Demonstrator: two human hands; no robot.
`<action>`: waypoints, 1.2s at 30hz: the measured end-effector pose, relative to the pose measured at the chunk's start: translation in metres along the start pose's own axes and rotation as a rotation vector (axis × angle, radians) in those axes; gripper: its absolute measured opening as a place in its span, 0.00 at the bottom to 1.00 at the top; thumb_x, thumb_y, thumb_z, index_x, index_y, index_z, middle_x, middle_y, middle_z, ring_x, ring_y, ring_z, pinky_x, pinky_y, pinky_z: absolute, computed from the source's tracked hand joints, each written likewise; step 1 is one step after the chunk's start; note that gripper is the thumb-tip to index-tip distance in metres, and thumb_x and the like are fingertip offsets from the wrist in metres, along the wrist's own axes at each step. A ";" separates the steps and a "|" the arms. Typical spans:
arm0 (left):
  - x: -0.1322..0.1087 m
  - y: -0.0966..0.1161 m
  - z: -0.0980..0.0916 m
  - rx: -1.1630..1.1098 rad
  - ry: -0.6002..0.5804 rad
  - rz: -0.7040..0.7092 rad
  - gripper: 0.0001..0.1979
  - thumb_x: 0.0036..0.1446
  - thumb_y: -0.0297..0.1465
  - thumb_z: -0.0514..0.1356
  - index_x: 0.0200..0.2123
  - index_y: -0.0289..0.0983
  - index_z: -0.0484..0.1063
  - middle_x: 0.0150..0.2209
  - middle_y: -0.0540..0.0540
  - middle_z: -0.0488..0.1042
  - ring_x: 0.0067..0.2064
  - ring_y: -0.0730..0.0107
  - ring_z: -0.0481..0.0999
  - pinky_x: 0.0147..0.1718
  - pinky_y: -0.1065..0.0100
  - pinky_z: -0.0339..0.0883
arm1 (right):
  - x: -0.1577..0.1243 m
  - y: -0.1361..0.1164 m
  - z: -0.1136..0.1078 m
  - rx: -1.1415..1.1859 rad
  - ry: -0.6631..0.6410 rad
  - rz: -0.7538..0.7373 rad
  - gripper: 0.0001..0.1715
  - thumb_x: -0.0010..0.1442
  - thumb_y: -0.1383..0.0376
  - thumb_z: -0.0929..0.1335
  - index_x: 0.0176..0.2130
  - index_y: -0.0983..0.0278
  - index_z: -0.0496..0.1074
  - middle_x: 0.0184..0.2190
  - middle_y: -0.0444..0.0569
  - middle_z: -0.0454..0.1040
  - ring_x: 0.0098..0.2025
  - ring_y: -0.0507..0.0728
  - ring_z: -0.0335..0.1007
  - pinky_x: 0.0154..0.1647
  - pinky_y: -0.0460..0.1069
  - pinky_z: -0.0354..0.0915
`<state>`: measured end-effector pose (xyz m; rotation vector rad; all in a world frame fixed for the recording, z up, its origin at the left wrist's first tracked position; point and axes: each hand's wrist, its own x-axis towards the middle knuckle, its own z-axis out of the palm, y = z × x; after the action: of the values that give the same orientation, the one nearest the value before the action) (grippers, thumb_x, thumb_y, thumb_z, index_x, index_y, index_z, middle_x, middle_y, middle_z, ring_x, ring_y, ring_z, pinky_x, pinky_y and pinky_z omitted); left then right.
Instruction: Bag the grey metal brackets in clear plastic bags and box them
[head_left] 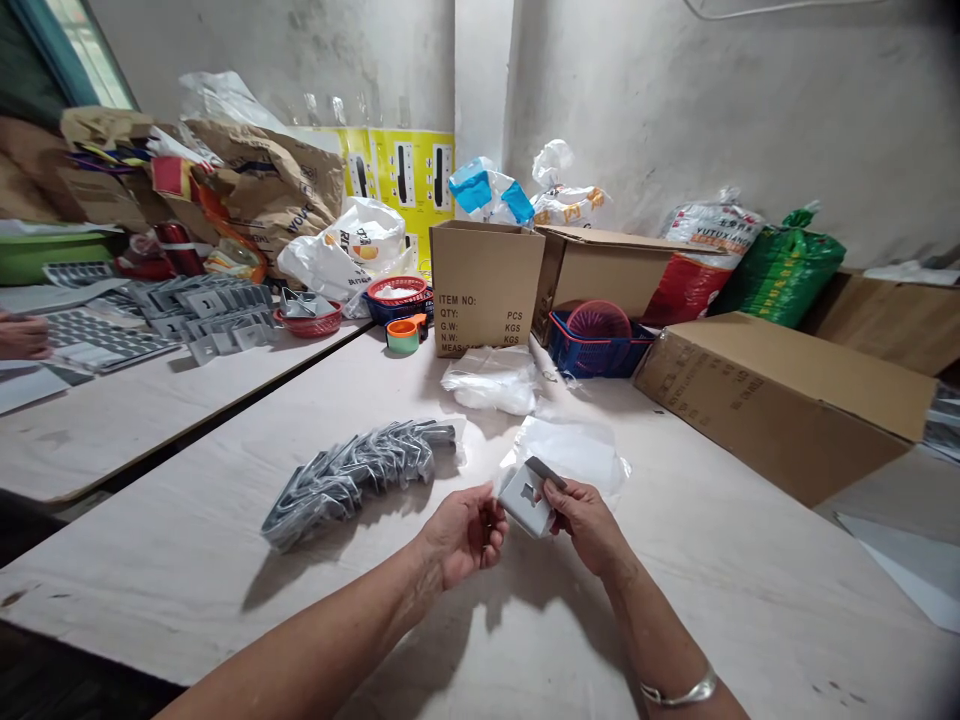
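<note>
Left hand (463, 535) and right hand (589, 525) grip a grey metal bracket (526, 498) between them above the desk's near edge (90, 636). Bundled brackets (352, 482) lie left; a clear plastic bag (570, 455) sits just beyond.

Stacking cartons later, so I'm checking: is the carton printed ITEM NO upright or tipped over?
Upright: the cardboard carton stands squarely at the far edge of the table, its printed ITEM NO side vertical and facing the camera.

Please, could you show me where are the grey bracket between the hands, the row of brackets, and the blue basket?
Grey bracket (521, 508), head view, on its flat face.
Row of brackets (352, 480), head view, on its middle.
Blue basket (592, 358), head view, on its front wall.
</note>
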<state>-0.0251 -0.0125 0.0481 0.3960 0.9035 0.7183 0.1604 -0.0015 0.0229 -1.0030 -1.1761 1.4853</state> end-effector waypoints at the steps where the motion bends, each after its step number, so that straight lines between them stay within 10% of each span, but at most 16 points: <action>1: -0.001 0.002 0.001 0.016 0.005 -0.048 0.18 0.50 0.44 0.58 0.22 0.34 0.63 0.19 0.48 0.68 0.17 0.79 0.64 0.15 0.78 0.55 | 0.000 0.000 0.000 -0.005 -0.010 -0.004 0.20 0.50 0.51 0.71 0.26 0.67 0.72 0.18 0.41 0.64 0.19 0.47 0.54 0.20 0.43 0.51; 8: 0.007 0.007 0.000 0.117 0.114 -0.178 0.13 0.48 0.37 0.58 0.22 0.34 0.61 0.18 0.49 0.66 0.16 0.79 0.63 0.14 0.78 0.54 | 0.001 0.001 -0.003 -0.040 -0.101 -0.032 0.18 0.54 0.54 0.69 0.27 0.67 0.72 0.20 0.42 0.63 0.21 0.47 0.53 0.22 0.44 0.50; 21: -0.014 -0.004 -0.011 0.467 0.012 0.229 0.19 0.49 0.44 0.59 0.20 0.35 0.60 0.17 0.49 0.69 0.13 0.81 0.59 0.13 0.76 0.46 | 0.003 0.001 -0.003 -0.147 0.060 -0.114 0.16 0.50 0.55 0.70 0.23 0.66 0.71 0.21 0.41 0.60 0.22 0.47 0.50 0.22 0.45 0.47; 26: -0.012 -0.005 -0.016 0.603 0.174 0.390 0.18 0.46 0.41 0.63 0.22 0.35 0.60 0.19 0.52 0.68 0.17 0.81 0.61 0.15 0.77 0.48 | 0.003 -0.001 -0.003 -0.133 0.069 -0.090 0.19 0.51 0.53 0.68 0.23 0.67 0.71 0.18 0.40 0.57 0.20 0.47 0.47 0.21 0.45 0.45; 36: 0.012 -0.014 -0.006 0.141 0.023 0.449 0.20 0.43 0.41 0.66 0.25 0.36 0.61 0.22 0.54 0.67 0.20 0.82 0.63 0.19 0.76 0.53 | 0.000 -0.003 0.001 -0.083 -0.006 -0.142 0.19 0.56 0.54 0.67 0.25 0.66 0.72 0.22 0.42 0.60 0.20 0.46 0.51 0.21 0.45 0.47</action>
<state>-0.0194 -0.0134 0.0299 0.7310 0.8984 1.0737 0.1604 -0.0016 0.0255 -0.9504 -1.2953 1.3384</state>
